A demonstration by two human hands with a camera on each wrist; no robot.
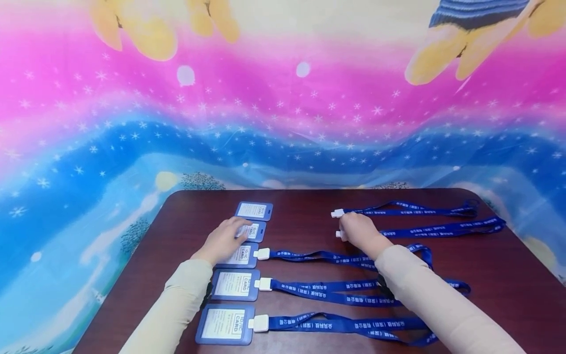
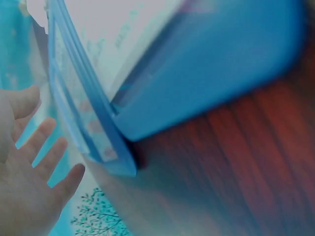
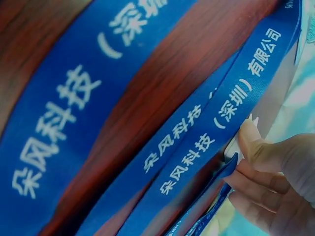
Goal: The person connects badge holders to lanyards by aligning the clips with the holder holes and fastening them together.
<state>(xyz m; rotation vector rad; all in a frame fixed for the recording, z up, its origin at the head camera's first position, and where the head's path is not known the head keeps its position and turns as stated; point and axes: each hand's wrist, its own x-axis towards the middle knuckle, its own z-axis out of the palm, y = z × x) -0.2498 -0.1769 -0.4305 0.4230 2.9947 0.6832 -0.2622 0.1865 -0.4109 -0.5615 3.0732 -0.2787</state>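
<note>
My left hand (image 1: pixel 223 241) lies over the left part of a blue ID card holder (image 1: pixel 255 232), second from the back. Its fingers look loose and spread in the left wrist view, beside a card holder's edge (image 2: pixel 118 164). On the right, my right hand (image 1: pixel 361 233) pinches the white plastic clip (image 3: pixel 231 149) of a blue lanyard (image 1: pixel 442 229) between thumb and fingers. White lettering runs along the strap, which stretches off to the right. That holder and the pinched clip lie apart, with bare table between them.
Behind, a loose card holder (image 1: pixel 254 210) faces another lanyard (image 1: pixel 424 212), lying separately. Toward the front, three holders, the nearest a larger-looking one (image 1: pixel 224 324), have lanyards joined by white clips (image 1: pixel 261 323). The dark wooden table (image 1: pixel 300 211) meets a colourful printed cloth (image 1: pixel 283 123).
</note>
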